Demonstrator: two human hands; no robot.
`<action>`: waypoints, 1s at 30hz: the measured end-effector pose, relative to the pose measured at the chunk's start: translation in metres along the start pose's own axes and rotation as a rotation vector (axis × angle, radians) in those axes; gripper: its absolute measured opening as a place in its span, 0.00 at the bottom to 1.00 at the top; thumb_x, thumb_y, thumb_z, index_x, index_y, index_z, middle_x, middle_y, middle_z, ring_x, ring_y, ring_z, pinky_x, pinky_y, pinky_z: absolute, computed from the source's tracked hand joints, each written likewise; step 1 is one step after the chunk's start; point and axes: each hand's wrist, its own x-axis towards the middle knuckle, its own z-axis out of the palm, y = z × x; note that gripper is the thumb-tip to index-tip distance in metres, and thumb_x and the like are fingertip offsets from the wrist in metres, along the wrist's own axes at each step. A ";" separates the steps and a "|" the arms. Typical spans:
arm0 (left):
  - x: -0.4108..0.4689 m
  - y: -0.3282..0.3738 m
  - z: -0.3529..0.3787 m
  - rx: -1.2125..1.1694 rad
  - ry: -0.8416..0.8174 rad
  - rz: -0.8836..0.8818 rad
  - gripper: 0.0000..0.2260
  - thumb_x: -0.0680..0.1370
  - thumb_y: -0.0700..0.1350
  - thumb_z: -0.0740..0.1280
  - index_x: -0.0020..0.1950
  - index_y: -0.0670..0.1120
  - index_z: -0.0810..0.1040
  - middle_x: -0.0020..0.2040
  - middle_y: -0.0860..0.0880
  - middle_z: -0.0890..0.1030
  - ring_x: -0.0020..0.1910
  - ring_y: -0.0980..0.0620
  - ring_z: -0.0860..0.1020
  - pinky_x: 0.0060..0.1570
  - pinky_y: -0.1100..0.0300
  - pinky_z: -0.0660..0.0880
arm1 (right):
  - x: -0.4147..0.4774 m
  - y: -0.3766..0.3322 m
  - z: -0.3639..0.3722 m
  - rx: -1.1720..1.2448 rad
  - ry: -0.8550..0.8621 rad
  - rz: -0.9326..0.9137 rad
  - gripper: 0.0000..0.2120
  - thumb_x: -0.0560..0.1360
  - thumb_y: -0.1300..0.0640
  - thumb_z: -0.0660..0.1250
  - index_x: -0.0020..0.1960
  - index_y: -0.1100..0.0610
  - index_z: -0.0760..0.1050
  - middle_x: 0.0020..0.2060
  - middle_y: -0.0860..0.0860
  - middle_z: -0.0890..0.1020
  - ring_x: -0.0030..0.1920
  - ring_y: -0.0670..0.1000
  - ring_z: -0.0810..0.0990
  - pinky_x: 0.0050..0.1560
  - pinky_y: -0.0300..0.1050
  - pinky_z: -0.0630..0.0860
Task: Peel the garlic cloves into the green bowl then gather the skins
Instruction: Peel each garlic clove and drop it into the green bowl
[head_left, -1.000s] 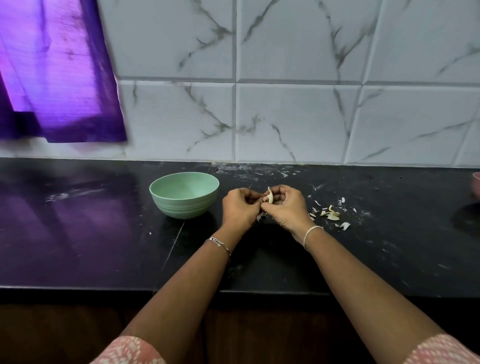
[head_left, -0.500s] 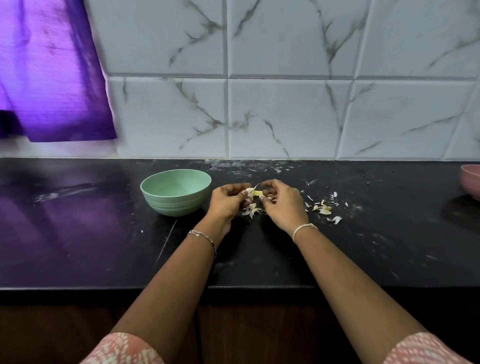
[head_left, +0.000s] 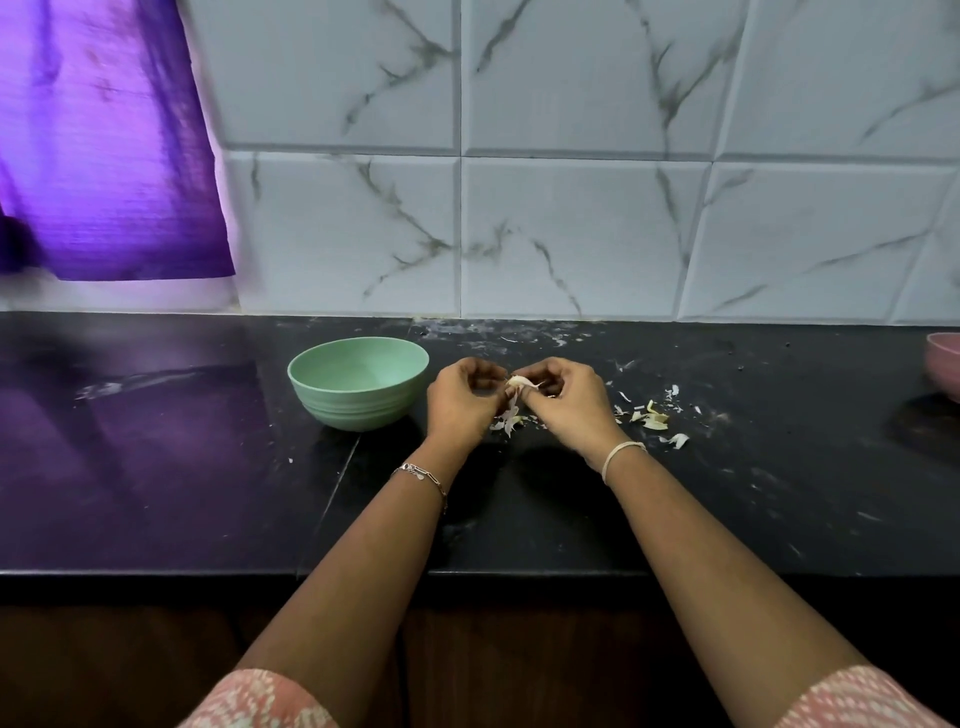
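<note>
A pale garlic clove is pinched between the fingertips of my left hand and my right hand, just above the black counter. A strip of skin hangs from it toward a small heap of skins under my hands. The green bowl stands upright just left of my left hand; what shows of its inside looks bare. More loose skins lie scattered to the right of my right hand.
The black counter runs to a front edge near my forearms. A pink bowl is cut off at the right border. A marble-tiled wall stands behind, and a purple cloth hangs at the upper left.
My hands have stayed together on the clove, working at its skin. More skin pieces have fallen beneath them since a second ago. The view drifted slightly.
</note>
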 end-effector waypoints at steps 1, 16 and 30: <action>0.000 0.000 0.000 0.060 0.009 0.023 0.08 0.71 0.37 0.76 0.41 0.47 0.79 0.37 0.50 0.82 0.38 0.53 0.81 0.44 0.60 0.79 | -0.001 -0.002 -0.001 0.089 -0.006 0.033 0.05 0.72 0.63 0.73 0.47 0.55 0.83 0.38 0.50 0.85 0.36 0.45 0.81 0.39 0.38 0.78; -0.003 -0.002 0.000 0.220 -0.026 0.133 0.03 0.76 0.42 0.71 0.47 0.44 0.82 0.35 0.52 0.80 0.34 0.57 0.77 0.38 0.67 0.75 | 0.000 -0.004 -0.035 0.514 0.067 0.215 0.04 0.75 0.68 0.69 0.49 0.63 0.78 0.35 0.54 0.81 0.32 0.46 0.76 0.34 0.35 0.76; 0.007 0.050 0.089 0.041 -0.296 0.188 0.10 0.69 0.40 0.78 0.40 0.49 0.77 0.36 0.49 0.82 0.41 0.51 0.81 0.47 0.56 0.81 | 0.000 0.060 -0.131 -0.060 0.402 0.111 0.07 0.73 0.58 0.72 0.38 0.49 0.78 0.36 0.47 0.83 0.38 0.49 0.81 0.42 0.47 0.79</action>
